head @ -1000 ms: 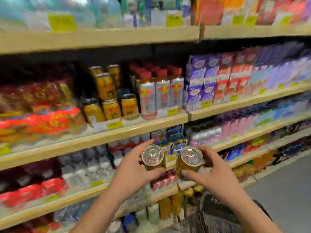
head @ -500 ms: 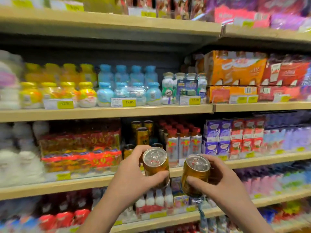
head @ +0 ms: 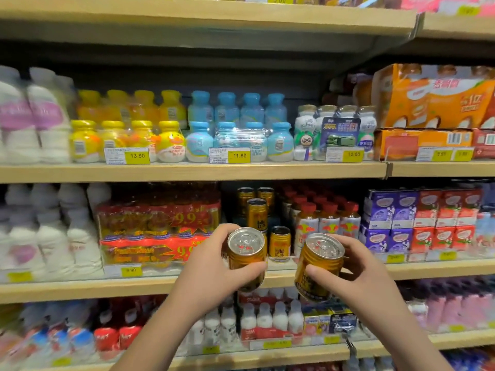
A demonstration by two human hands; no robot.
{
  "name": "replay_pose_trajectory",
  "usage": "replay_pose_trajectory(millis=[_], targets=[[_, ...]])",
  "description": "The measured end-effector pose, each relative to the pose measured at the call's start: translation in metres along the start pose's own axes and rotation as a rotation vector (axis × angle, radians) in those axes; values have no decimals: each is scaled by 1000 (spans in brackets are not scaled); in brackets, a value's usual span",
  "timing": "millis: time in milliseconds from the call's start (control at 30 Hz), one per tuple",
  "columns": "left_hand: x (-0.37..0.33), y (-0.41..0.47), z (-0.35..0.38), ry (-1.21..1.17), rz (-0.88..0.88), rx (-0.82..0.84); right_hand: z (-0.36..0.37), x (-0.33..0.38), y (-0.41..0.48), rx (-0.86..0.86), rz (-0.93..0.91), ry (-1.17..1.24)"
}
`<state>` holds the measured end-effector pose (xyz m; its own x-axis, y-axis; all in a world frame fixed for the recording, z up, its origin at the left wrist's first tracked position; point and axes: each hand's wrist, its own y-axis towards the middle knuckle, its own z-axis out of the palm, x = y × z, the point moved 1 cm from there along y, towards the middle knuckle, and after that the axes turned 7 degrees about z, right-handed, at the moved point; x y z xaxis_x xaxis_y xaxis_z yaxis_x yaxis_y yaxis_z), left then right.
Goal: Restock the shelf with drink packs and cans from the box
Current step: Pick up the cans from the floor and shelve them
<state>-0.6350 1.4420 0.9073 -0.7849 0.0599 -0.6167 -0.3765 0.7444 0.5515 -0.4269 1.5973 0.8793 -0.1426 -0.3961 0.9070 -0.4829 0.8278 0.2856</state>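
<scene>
Two gold cans, left can (head: 246, 257) in left hand (head: 214, 269), right can (head: 320, 266) in right hand (head: 359, 277).

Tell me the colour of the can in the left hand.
Gold body with a silver top, seen in the head view: the can in the left hand.

gold cans (head: 246, 261) with silver tops, yellow price tags (head: 137, 156), light wood shelf (head: 187, 172)
</scene>
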Motion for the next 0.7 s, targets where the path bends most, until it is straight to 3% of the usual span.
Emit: replay_pose_trajectory(millis=[500,700], targets=[[83,116,-6,197,-55,-69,36,6,56,-77,-18,-16],[91,142,14,459,-116,-67,29,1,78,-44,-35,-17]])
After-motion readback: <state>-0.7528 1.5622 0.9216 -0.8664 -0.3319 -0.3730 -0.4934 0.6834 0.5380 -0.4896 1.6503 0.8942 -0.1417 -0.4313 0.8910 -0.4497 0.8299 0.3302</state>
